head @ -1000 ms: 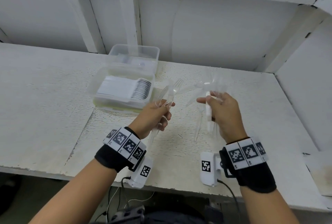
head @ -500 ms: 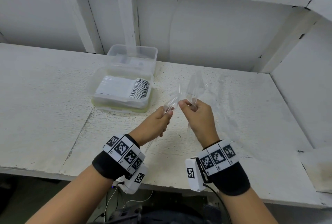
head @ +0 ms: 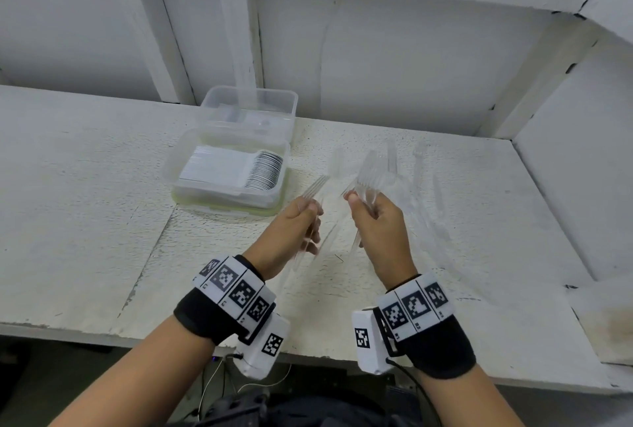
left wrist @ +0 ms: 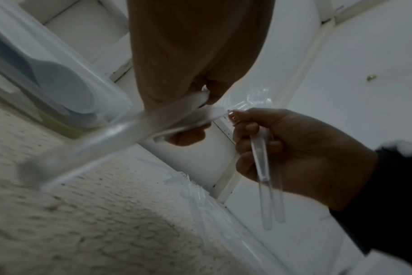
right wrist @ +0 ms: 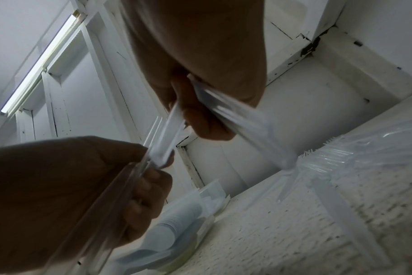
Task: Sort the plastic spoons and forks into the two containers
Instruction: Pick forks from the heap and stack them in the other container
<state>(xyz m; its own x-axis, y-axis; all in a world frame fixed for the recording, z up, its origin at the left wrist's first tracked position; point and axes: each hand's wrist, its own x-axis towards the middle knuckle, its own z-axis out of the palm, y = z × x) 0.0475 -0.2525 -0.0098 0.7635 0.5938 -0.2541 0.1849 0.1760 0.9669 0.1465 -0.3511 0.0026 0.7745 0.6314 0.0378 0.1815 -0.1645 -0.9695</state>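
White shelf (head: 102,221): our left hand (head: 294,231) grips forks (head: 313,188), our right hand (head: 376,231) grips more forks (head: 368,176).

Containers: two are counted, a near container (head: 230,183) packed with a stacked row of white spoons (head: 263,173), too many and too tightly set to be numbered, and a far container (head: 250,109) behind it. Hands: two, a left hand (head: 294,231) and a right hand (head: 378,228), each with a bunch of clear forks in its grip, number not discernible. Loose clear cutlery (head: 428,207) on the surface: several pieces, uncountable. Wrist bands: two.
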